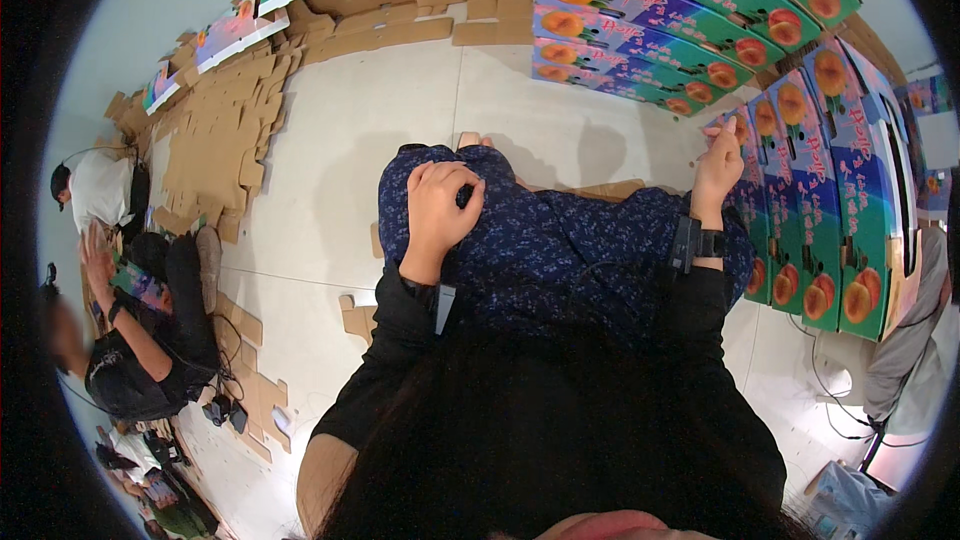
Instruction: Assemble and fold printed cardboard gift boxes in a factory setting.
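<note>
My left hand (440,208) rests on the dark blue patterned cloth (560,240) over my lap. Its fingers are loosely bent, the thumb stands apart, and no object shows in it. My right hand (716,170) is raised beside the stacked fruit cartons (790,190) on my right. Its fingers are partly bent with the tips apart, and it holds nothing visible. The fingertips overlap the nearest carton's edge in view; whether they touch it I cannot tell. Pink, blue and green, the cartons carry pictures of peaches.
A second stack of fruit cartons (650,25) stands ahead on the right. Flattened brown cardboard (215,125) covers the floor at the left and far side. A co-worker in black (140,350) sits at left, another in white (100,190) beyond. Cables (830,390) run at lower right.
</note>
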Action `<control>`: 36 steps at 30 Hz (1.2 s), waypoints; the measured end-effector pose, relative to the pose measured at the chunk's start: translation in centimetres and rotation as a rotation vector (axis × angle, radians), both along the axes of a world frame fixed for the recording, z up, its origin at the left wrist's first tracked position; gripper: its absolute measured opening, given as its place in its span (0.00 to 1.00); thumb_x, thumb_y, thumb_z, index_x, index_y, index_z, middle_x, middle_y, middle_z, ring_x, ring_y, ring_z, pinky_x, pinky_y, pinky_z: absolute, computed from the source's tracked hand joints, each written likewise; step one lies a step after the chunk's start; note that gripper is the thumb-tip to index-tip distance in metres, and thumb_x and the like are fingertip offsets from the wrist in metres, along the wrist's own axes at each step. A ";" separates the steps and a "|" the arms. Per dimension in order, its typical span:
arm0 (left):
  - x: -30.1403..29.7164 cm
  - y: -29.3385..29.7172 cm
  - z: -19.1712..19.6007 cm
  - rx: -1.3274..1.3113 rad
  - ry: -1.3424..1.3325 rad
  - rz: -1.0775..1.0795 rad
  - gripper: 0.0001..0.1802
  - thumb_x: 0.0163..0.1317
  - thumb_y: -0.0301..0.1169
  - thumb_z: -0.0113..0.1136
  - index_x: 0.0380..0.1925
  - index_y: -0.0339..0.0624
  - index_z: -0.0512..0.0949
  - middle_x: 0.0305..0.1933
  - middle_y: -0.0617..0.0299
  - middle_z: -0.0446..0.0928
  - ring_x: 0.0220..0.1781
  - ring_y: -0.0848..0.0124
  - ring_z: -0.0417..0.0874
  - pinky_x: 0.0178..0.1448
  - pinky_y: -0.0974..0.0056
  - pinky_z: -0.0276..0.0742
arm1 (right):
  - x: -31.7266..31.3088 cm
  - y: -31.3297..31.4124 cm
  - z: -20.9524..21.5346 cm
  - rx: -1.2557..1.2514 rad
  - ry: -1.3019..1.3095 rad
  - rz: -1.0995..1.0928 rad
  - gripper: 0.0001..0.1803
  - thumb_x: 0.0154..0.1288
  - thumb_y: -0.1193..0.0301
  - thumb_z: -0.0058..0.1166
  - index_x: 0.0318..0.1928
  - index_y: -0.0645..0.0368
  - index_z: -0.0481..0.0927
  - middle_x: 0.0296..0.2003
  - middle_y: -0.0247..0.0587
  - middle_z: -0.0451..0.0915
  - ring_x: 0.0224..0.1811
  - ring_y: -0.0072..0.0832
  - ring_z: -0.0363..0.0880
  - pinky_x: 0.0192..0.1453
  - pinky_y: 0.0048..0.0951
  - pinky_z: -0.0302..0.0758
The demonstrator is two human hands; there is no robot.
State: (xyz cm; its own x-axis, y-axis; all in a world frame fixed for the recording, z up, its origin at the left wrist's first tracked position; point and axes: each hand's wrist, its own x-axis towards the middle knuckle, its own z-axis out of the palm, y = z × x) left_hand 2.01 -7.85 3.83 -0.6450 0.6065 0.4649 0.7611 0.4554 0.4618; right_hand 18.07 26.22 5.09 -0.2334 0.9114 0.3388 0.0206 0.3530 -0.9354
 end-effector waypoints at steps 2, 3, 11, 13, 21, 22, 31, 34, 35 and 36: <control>0.0 0.2 0.0 0.003 0.002 -0.004 0.04 0.53 0.32 0.65 0.25 0.45 0.81 0.37 0.64 0.82 0.48 0.64 0.81 0.62 0.54 0.64 | -0.3 0.9 -1.4 0.103 0.037 -0.045 0.24 0.75 0.58 0.49 0.27 0.63 0.81 0.21 0.31 0.74 0.22 0.18 0.72 0.29 0.22 0.71; -0.1 0.3 0.0 0.002 0.003 -0.012 0.04 0.53 0.32 0.65 0.25 0.45 0.81 0.37 0.65 0.82 0.48 0.64 0.81 0.62 0.54 0.64 | -0.4 1.5 -2.1 0.205 0.073 -0.090 0.20 0.74 0.60 0.51 0.30 0.63 0.82 0.23 0.31 0.76 0.23 0.19 0.74 0.30 0.23 0.74; -0.1 0.0 0.3 -0.019 0.003 -0.011 0.04 0.53 0.32 0.65 0.26 0.47 0.81 0.37 0.65 0.83 0.49 0.63 0.82 0.61 0.54 0.66 | 0.6 1.7 -1.5 -0.178 -0.096 0.068 0.12 0.72 0.65 0.54 0.42 0.63 0.81 0.21 0.33 0.77 0.28 0.18 0.78 0.27 0.20 0.70; -0.1 0.1 0.3 -0.016 0.013 -0.014 0.04 0.53 0.32 0.65 0.26 0.46 0.81 0.37 0.65 0.83 0.48 0.63 0.82 0.61 0.53 0.66 | 0.7 2.5 -2.6 -0.174 -0.228 0.054 0.12 0.71 0.65 0.56 0.44 0.63 0.80 0.21 0.33 0.77 0.25 0.18 0.78 0.26 0.20 0.69; 0.0 -0.3 0.1 -0.012 -0.009 -0.004 0.03 0.53 0.32 0.65 0.25 0.46 0.82 0.37 0.64 0.83 0.48 0.64 0.82 0.62 0.53 0.66 | -0.7 -0.7 0.5 -0.133 -0.145 0.136 0.24 0.72 0.60 0.54 0.20 0.63 0.76 0.12 0.29 0.67 0.15 0.15 0.66 0.19 0.24 0.63; 0.1 -0.2 0.3 -0.007 -0.011 -0.006 0.03 0.53 0.32 0.65 0.26 0.46 0.82 0.37 0.64 0.83 0.48 0.64 0.82 0.62 0.53 0.66 | -0.6 -0.2 0.1 -0.064 -0.224 0.122 0.21 0.72 0.60 0.54 0.26 0.64 0.80 0.11 0.31 0.69 0.13 0.18 0.69 0.18 0.25 0.63; -0.8 -1.1 1.0 0.332 -0.044 -0.088 0.07 0.53 0.28 0.65 0.33 0.41 0.81 0.40 0.57 0.82 0.48 0.57 0.81 0.54 0.55 0.72 | -1.1 0.6 -3.5 -0.132 -0.178 0.183 0.21 0.70 0.56 0.56 0.33 0.65 0.81 0.17 0.34 0.76 0.19 0.21 0.77 0.27 0.24 0.73; -1.1 -4.0 1.4 0.386 0.017 0.206 0.16 0.54 0.28 0.66 0.43 0.37 0.78 0.46 0.49 0.80 0.50 0.51 0.79 0.56 0.53 0.72 | 0.1 2.0 -4.6 -0.012 -0.356 0.151 0.19 0.69 0.58 0.57 0.37 0.67 0.80 0.25 0.38 0.81 0.26 0.24 0.83 0.31 0.24 0.77; -1.5 -5.3 1.6 0.363 0.034 0.310 0.18 0.55 0.30 0.66 0.45 0.36 0.77 0.47 0.48 0.79 0.51 0.50 0.78 0.57 0.52 0.71 | 0.2 2.0 -4.3 -0.013 -0.357 0.155 0.19 0.69 0.58 0.57 0.37 0.67 0.80 0.25 0.38 0.81 0.26 0.24 0.83 0.31 0.24 0.77; -2.4 -7.1 0.7 0.290 0.055 0.434 0.21 0.56 0.32 0.66 0.49 0.36 0.76 0.49 0.47 0.78 0.53 0.50 0.77 0.59 0.51 0.70 | 0.3 2.1 -3.9 -0.154 -0.384 0.225 0.19 0.68 0.59 0.57 0.37 0.67 0.80 0.27 0.39 0.82 0.28 0.25 0.84 0.31 0.24 0.78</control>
State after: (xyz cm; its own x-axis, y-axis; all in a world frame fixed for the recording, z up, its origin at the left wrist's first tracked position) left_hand -0.40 -14.95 4.48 -0.7783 0.1298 0.6143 0.5572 0.5940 0.5803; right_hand 18.33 28.34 1.14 -0.5132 0.8566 0.0539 0.3140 0.2458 -0.9170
